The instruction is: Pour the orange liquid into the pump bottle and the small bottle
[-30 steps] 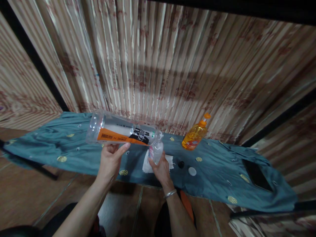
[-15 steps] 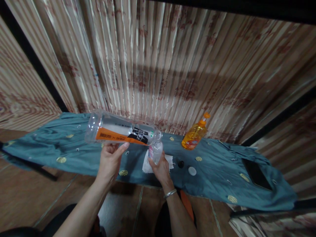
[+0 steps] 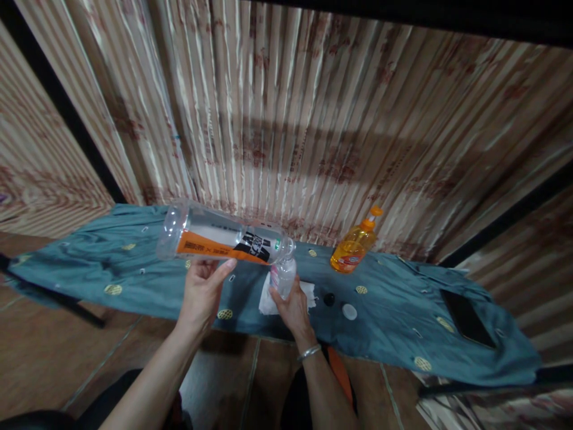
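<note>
My left hand [image 3: 203, 289] grips a large clear plastic bottle [image 3: 219, 240] with an orange and black label, held almost level with its open mouth tipped down to the right. Its mouth meets the top of a small clear bottle [image 3: 285, 276], which stands upright in my right hand [image 3: 293, 307]. Both hands hover over the near edge of a table covered with a teal cloth [image 3: 134, 280]. A white tissue [image 3: 267, 300] lies on the cloth under the small bottle.
An orange pump bottle [image 3: 353, 246] stands at the back of the table. A black cap [image 3: 329, 298] and a white cap [image 3: 349, 311] lie right of my hand. A dark phone [image 3: 468, 318] rests at the far right. Pleated curtains hang behind.
</note>
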`<state>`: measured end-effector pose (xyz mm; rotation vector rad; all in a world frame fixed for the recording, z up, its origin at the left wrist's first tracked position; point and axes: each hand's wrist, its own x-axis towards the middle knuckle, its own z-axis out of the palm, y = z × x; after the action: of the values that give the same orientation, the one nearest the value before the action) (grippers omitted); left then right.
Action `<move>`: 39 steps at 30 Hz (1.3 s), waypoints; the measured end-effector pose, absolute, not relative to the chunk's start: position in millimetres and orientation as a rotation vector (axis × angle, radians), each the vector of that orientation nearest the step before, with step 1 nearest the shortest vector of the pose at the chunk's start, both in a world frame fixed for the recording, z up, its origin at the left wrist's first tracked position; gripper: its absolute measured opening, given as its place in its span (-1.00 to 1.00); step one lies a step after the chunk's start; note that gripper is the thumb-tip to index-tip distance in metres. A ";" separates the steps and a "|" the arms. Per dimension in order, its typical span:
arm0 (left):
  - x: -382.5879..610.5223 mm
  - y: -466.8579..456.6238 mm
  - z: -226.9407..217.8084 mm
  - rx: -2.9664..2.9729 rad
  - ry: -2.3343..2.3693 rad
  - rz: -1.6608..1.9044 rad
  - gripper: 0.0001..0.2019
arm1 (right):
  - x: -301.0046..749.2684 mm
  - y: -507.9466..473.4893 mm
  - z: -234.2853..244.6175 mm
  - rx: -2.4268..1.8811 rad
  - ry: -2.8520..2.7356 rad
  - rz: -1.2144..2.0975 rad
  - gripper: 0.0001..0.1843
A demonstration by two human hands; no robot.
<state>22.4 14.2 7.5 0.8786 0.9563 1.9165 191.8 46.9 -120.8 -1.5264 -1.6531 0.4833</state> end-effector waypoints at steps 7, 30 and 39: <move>25.2 12.0 11.3 0.839 0.951 1.911 -0.56 | 191.6 46.4 -120.6 -1.525 -1.639 0.499 -0.22; 29.2 8.0 17.4 0.790 0.930 1.880 -0.51 | 191.0 46.7 -123.7 -1.495 -1.634 0.466 -0.24; 29.2 8.9 15.5 0.802 0.959 1.873 -0.61 | 191.4 46.4 -120.9 -1.513 -1.646 0.476 -0.24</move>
<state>29.2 8.9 15.5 0.8017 0.9591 1.8730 191.4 46.4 -120.9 -1.5125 -1.6462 0.4757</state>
